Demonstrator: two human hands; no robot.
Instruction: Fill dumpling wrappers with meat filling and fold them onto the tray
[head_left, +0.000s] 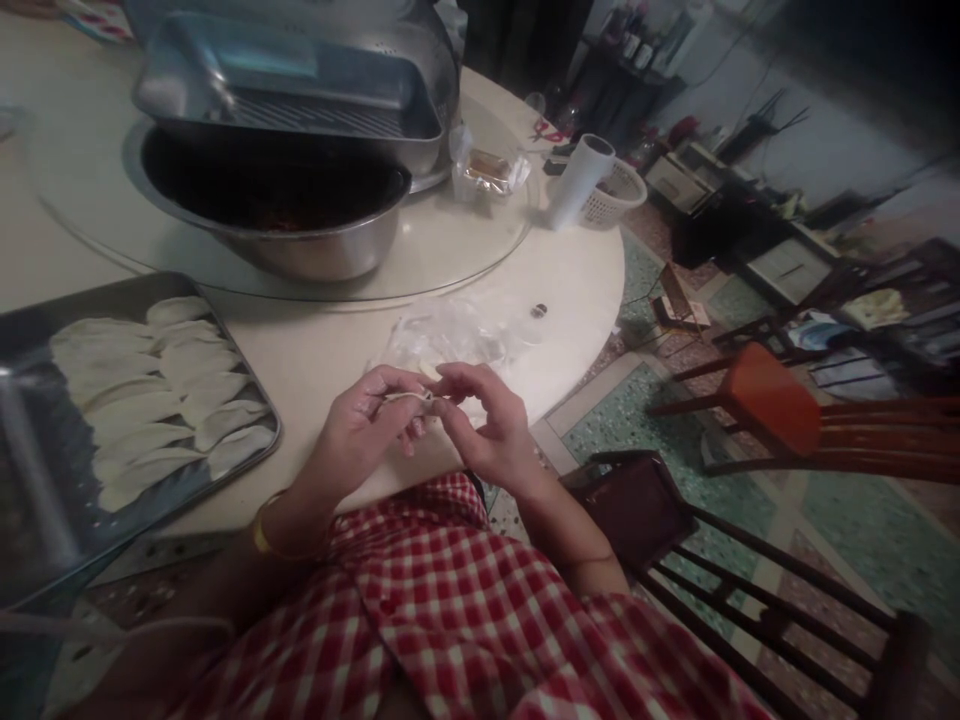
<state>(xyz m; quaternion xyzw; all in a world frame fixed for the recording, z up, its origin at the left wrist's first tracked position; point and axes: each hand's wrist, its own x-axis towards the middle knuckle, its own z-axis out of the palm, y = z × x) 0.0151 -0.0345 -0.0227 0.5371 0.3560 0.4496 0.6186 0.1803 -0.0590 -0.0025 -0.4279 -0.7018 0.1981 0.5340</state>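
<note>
Close to the table's near edge, my left hand (366, 425) and my right hand (486, 420) meet, both pinching a pale dumpling (409, 397). My left fingers curl round its body, and the right thumb and forefinger press its right end. Most of it is hidden by the fingers. Just behind the hands lies a crumpled clear plastic bag (450, 335). To the left, a metal tray (271, 425) holds rows of folded dumplings (142, 400). A steel bowl (322, 250) with dark contents, too dim to make out, stands beyond on the glass turntable (457, 262).
An empty-looking metal pan (300, 90) rests tilted over the bowl's far side. At the table's right edge are a paper roll (581, 185), a white basket (619, 195) and a wrapped package (487, 170). Wooden chairs (780, 400) stand on the floor to the right.
</note>
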